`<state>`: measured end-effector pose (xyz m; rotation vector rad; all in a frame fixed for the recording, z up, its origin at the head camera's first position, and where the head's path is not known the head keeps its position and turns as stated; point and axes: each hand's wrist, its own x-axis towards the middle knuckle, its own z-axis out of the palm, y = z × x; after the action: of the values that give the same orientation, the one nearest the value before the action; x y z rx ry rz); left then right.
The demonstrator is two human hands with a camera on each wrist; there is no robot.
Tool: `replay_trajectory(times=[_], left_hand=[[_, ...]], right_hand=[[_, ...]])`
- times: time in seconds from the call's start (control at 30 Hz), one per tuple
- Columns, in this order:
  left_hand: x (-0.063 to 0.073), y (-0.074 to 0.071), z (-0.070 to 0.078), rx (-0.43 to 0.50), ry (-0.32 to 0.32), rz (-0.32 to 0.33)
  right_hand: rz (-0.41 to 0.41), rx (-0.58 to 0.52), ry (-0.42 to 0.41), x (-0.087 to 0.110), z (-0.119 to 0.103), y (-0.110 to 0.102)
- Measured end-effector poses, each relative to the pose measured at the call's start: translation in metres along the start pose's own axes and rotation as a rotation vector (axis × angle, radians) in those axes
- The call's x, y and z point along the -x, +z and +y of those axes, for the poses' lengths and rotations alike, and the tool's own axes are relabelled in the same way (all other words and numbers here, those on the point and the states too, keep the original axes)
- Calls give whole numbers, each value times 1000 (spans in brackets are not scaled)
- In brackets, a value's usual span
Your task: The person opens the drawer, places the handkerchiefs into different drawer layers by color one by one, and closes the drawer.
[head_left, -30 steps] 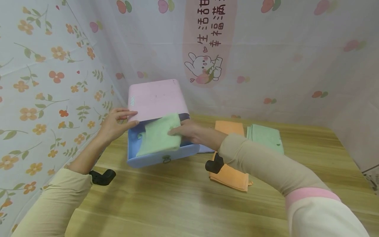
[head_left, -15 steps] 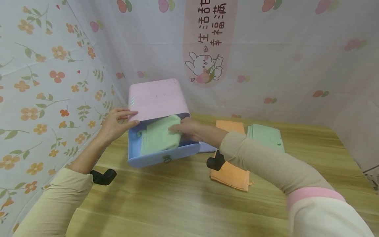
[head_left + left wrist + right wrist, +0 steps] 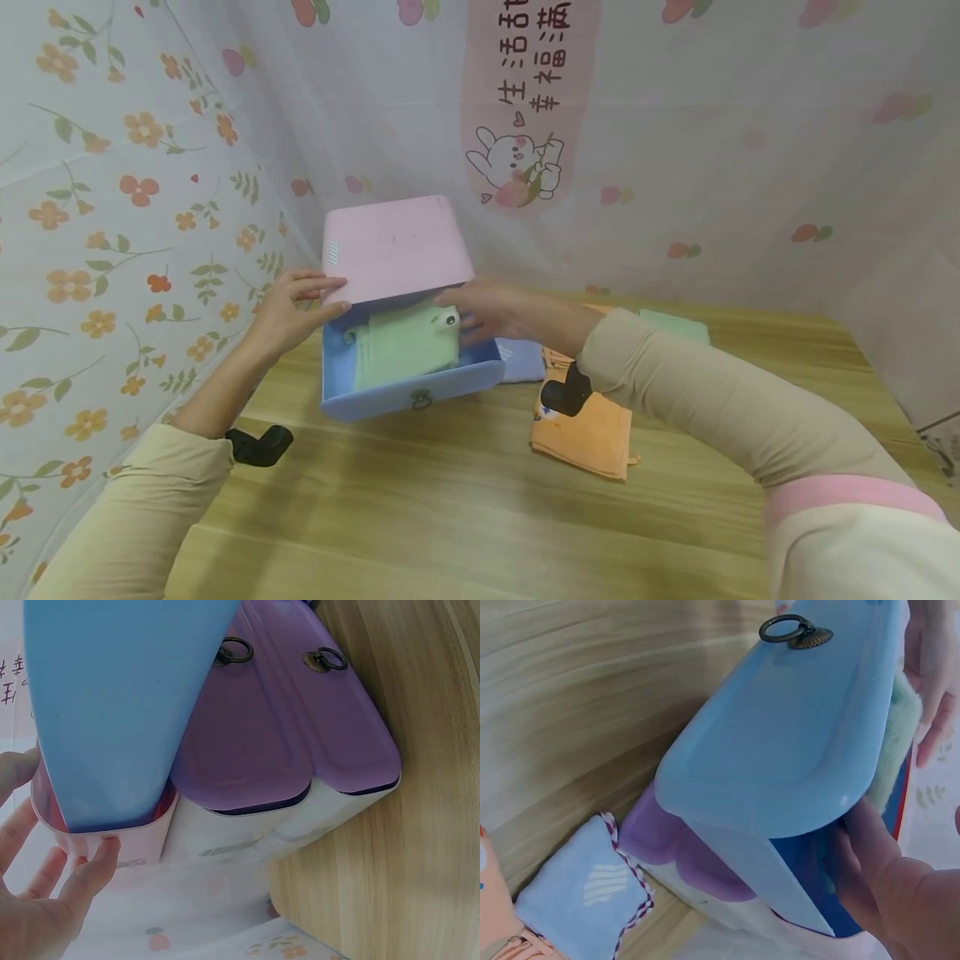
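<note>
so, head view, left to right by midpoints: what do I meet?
Left hand, green cloth in the blue drawer, right hand, light blue cloth, nearer orange cloth, far-right green cloth.

Room above drawer, pink casing blocking rear

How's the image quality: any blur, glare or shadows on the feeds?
Head: the right hand is blurred, the left hand sharper, and a soft shadow lies on the wooden table; right wrist: a glint near the edge of the blue drawer; left wrist: the pale casing below the purple drawers looks hazy.
</note>
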<state>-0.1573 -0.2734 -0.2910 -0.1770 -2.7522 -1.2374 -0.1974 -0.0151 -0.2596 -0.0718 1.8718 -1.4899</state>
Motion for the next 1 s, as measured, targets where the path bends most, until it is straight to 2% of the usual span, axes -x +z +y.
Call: replay_trajectory(times=[0.37, 0.6, 0.7, 0.87, 1.0], left_hand=[[-1, 1, -2, 0, 9, 2], [1, 0, 0, 0, 2, 5], [1, 0, 0, -10, 1, 7], [2, 0, -1, -23, 2, 8], [2, 0, 0, -19, 7, 8]], right_hand=[[-13, 19, -63, 8, -7, -9], [-8, 125, -164, 27, -11, -15], [23, 214, -240, 36, -10, -19], [109, 429, -451, 52, -6, -32], [158, 502, -610, 66, 0, -46]])
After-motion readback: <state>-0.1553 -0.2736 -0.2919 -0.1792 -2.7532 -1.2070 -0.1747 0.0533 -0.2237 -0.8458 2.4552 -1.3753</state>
